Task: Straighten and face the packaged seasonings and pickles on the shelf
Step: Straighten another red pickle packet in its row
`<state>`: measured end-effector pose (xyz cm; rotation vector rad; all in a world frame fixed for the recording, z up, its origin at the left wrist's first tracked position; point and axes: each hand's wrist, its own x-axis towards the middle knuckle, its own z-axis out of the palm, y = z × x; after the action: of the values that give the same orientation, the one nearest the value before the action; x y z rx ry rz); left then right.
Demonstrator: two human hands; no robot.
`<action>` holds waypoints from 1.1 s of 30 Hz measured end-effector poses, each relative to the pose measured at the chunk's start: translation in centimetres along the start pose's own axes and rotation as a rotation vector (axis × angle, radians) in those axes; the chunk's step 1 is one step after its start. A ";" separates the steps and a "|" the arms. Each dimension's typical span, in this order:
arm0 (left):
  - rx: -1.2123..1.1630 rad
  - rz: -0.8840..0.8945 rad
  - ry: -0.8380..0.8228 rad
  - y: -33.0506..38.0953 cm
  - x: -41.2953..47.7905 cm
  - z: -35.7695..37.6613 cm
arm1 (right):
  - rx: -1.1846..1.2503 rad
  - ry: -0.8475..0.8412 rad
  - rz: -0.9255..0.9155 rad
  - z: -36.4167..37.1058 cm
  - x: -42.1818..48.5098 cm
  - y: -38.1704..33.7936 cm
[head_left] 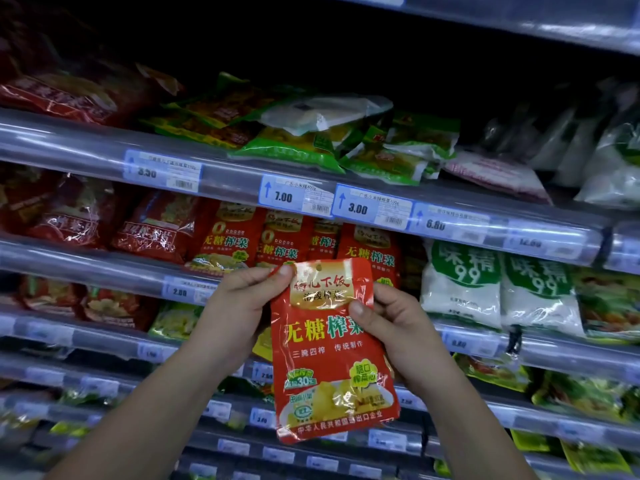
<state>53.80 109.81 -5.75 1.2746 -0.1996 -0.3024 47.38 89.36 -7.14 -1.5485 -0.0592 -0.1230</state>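
I hold a red pickle pouch (329, 358) upright in front of the shelves, its printed face towards me. My left hand (239, 299) pinches its top left corner. My right hand (388, 323) grips its right edge, thumb on the front. Behind it, on the second shelf, stands a row of matching red pouches (242, 237). Green pickle packs (311, 147) lie in a loose heap on the shelf above, with a clear pack (325, 112) on top.
White seasoning bags (464, 282) stand to the right of the red row. Darker red packs (76, 220) fill the left side. Shelf rails with price tags (294, 195) run across. Lower shelves hold green and yellow packs (581, 393).
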 end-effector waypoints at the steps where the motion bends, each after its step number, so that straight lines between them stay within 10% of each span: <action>1: 0.097 0.067 0.034 0.0 -0.1 -0.2 | -0.023 0.016 0.003 0.1 0.0 0.0; 6: 0.560 0.390 0.230 -0.1 -0.2 -1.3 | -0.117 0.035 0.072 0.7 0.1 0.5; 13: 0.397 0.028 0.044 -0.5 0.9 -2.5 | -0.104 0.142 0.110 1.3 1.0 1.3; 28: 0.738 0.190 0.219 1.0 5.9 -11.1 | -0.401 0.559 0.102 2.8 12.2 1.6; 33: 0.828 0.238 0.205 0.3 7.1 -12.6 | -1.005 0.587 -0.038 4.3 13.1 2.8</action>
<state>64.43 118.94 -9.13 2.0641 -0.3138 0.1449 60.86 93.18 -8.26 -2.4413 0.5093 -0.7156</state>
